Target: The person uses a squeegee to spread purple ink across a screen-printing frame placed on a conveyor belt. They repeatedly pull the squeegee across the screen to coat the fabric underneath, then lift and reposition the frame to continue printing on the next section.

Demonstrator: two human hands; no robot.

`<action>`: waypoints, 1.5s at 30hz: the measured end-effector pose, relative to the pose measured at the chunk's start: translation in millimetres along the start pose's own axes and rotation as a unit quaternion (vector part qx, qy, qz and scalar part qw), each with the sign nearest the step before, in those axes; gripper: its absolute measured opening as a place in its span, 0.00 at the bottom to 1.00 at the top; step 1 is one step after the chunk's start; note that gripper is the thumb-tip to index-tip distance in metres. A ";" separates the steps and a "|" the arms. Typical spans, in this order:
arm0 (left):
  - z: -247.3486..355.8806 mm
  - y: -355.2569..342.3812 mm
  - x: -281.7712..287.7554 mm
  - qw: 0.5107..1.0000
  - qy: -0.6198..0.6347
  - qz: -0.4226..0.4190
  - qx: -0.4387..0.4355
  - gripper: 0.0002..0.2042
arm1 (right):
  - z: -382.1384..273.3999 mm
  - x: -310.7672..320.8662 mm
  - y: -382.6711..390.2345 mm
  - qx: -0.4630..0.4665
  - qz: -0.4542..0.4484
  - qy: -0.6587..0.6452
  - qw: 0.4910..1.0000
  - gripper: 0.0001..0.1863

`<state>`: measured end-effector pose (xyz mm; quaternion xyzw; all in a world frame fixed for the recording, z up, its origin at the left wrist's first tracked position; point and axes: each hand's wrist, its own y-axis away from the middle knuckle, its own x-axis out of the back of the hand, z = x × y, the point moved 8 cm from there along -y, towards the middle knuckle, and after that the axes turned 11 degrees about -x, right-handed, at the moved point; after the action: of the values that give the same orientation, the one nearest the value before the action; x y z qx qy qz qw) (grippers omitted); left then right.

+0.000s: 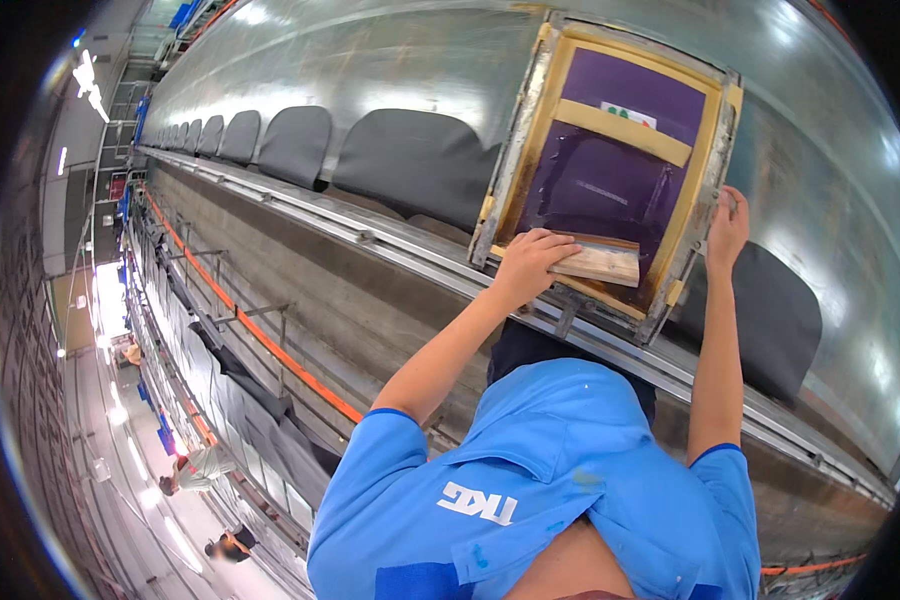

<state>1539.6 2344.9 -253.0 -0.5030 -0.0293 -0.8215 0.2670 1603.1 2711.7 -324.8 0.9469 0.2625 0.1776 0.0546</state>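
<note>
Squeegee (pixel 605 264) crosswise in frame (pixel 518 140)

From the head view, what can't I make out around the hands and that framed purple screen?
All in the head view:
Wooden block: its left end is covered by the left hand.
Beneath the framed screen: hidden by the screen itself.
Right hand: fingertip contact with the frame is too small to judge.
Distant people: too small to tell what they handle.
</note>
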 end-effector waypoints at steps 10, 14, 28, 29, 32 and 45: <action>-29.9 32.0 35.8 1.000 -0.011 -0.008 -0.020 0.29 | 4.8 -26.2 0.1 0.050 0.050 0.107 0.992 0.15; -14.7 44.8 24.8 0.998 0.009 -0.025 -0.053 0.30 | -7.7 -24.8 4.2 0.034 0.057 0.143 0.987 0.16; -104.1 -166.3 12.1 0.996 0.050 -0.078 -0.003 0.21 | -141.4 -107.1 57.0 0.228 -0.272 0.414 0.838 0.31; -95.3 -169.8 12.6 0.998 0.031 -0.052 -0.023 0.21 | -119.6 -115.4 52.1 0.208 -0.266 0.426 0.839 0.30; -80.5 -136.4 5.1 0.997 -0.032 0.027 -0.062 0.22 | -81.4 -115.4 80.2 0.211 -0.216 0.385 0.872 0.30; -88.5 -151.5 25.3 0.998 0.042 0.004 -0.045 0.21 | -110.4 -105.0 82.9 0.245 -0.168 0.326 0.897 0.23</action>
<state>1388.1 2436.2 -241.9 -0.4795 0.0206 -0.8413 0.2487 1518.6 2587.6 -238.0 0.7610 0.4563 0.3946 -0.2386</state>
